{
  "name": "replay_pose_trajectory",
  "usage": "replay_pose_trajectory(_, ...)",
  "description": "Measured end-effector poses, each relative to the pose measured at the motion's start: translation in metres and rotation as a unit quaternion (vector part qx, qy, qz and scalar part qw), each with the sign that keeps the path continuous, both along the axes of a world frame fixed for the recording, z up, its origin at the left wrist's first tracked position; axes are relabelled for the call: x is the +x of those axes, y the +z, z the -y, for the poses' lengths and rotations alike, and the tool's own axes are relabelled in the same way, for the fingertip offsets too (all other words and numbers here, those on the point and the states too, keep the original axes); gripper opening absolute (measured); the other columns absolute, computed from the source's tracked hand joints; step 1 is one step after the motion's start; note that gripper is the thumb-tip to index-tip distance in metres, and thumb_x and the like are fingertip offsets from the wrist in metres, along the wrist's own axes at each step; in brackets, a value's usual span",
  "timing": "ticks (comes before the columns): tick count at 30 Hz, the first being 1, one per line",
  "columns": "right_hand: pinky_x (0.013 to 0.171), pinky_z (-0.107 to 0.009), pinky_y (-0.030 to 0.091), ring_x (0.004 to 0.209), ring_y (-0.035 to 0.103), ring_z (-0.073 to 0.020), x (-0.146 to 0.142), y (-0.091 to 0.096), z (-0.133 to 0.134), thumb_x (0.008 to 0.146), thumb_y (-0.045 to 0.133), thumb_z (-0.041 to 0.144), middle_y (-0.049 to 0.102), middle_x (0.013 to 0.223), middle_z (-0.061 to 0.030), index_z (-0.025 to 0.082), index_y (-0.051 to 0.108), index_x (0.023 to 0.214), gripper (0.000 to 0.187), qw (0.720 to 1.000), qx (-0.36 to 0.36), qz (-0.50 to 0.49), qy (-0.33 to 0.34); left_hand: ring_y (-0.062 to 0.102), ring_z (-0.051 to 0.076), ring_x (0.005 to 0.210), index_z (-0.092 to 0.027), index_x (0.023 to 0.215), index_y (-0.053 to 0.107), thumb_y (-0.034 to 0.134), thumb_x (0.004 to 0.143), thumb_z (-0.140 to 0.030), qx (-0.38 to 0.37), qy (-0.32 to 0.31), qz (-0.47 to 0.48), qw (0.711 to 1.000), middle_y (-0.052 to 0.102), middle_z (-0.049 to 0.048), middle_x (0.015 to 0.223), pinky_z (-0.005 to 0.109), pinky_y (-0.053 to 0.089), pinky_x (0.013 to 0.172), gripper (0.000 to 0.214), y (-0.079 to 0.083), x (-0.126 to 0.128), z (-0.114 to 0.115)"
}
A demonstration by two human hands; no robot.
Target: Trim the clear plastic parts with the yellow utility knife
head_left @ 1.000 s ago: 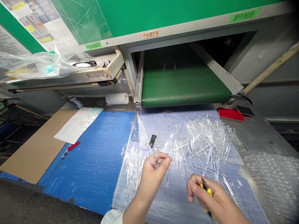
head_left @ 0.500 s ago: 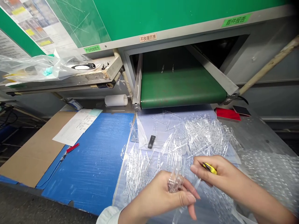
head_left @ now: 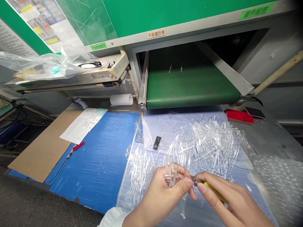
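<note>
My left hand (head_left: 163,192) is closed around a bundle of clear plastic pieces (head_left: 172,173), their ends sticking up above the fingers and down below the palm. In my right hand (head_left: 227,195) are yellow-handled nippers (head_left: 216,192), with the metal head right at the left thumb and fingertips. Whether the jaws touch a piece there is too small to tell. Behind the hands lie a big heap of clear plastic pieces (head_left: 213,138) and, to the left, a smaller pile (head_left: 140,170).
A green conveyor belt (head_left: 189,91) carrying two small clear pieces ends above the table. A small black block (head_left: 157,142) rests on the pale sheet. Blue board (head_left: 99,157), a paper form (head_left: 82,126) and a red-handled tool (head_left: 79,146) are left; bubble wrap (head_left: 279,186) is right.
My right hand has turned and come left and down, bringing the nippers' head against the left fingertips. The left hand has shifted slightly left, still gripping the clear pieces. The view has swung slightly.
</note>
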State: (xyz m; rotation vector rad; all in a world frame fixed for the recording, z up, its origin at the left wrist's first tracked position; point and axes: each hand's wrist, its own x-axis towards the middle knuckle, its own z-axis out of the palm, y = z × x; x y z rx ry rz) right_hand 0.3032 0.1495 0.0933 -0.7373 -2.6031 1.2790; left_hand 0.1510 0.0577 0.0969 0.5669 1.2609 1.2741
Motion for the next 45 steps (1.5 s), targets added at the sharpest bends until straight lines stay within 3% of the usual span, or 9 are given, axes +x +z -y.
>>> replay_pose_trajectory(10, 0.051, -0.022, 0.046, 0.06, 0.064, -0.0154, 0.002, -0.003, 0.001, 0.096, 0.039, 0.031, 0.061, 0.065, 0.0008, 0.025, 0.059, 0.078, 0.028, 0.999, 0.05, -0.012, 0.001, 0.05, 0.011, 0.059, -0.015, 0.08, 0.06, 0.061, 0.084, -0.035, -0.01, -0.006, -0.046, 0.999, 0.062, -0.0001, 0.062, 0.023, 0.038, 0.062, 0.02, 0.002, -0.001, 0.002)
replay_pose_trajectory(34, 0.051, -0.023, 0.047, 0.06, 0.064, -0.0157, 0.001, -0.001, -0.002, 0.095, 0.04, 0.034, 0.068, 0.072, -0.0014, 0.025, 0.062, 0.08, 0.029, 0.999, 0.043, -0.003, -0.01, 0.051, 0.013, 0.063, -0.015, 0.078, 0.058, 0.059, 0.084, -0.035, -0.016, -0.022, -0.052, 0.998, 0.057, -0.0001, 0.062, 0.025, 0.038, 0.066, 0.021, 0.007, 0.0, 0.0)
replay_pose_trajectory(39, 0.049, -0.022, 0.046, 0.057, 0.062, -0.0147, -0.002, -0.001, -0.002, 0.095, 0.04, 0.032, 0.065, 0.065, 0.0001, 0.025, 0.061, 0.075, 0.03, 0.999, 0.038, -0.015, -0.006, 0.049, 0.012, 0.061, -0.016, 0.077, 0.058, 0.058, 0.085, -0.035, -0.007, -0.023, -0.09, 0.996, 0.056, -0.0003, 0.061, 0.025, 0.038, 0.063, 0.021, 0.009, -0.001, 0.0)
replay_pose_trajectory(43, 0.049, -0.023, 0.045, 0.052, 0.059, -0.0137, -0.003, -0.005, 0.001, 0.091, 0.049, 0.031, 0.064, 0.064, 0.0008, 0.024, 0.061, 0.076, 0.021, 0.993, 0.082, -0.071, -0.04, 0.048, 0.011, 0.059, -0.015, 0.074, 0.058, 0.056, 0.086, -0.035, 0.008, -0.019, -0.118, 0.993, 0.054, -0.0007, 0.06, 0.024, 0.038, 0.062, 0.023, 0.009, 0.001, 0.002)
replay_pose_trajectory(45, 0.049, -0.024, 0.045, 0.053, 0.059, -0.0144, 0.004, -0.007, -0.006, 0.09, 0.051, 0.031, 0.063, 0.064, 0.0008, 0.025, 0.061, 0.079, 0.016, 0.983, 0.089, -0.101, -0.123, 0.05, 0.012, 0.059, -0.015, 0.071, 0.059, 0.059, 0.084, -0.034, 0.005, -0.042, -0.105, 0.994, 0.054, -0.0002, 0.06, 0.024, 0.038, 0.061, 0.023, 0.006, 0.003, 0.004)
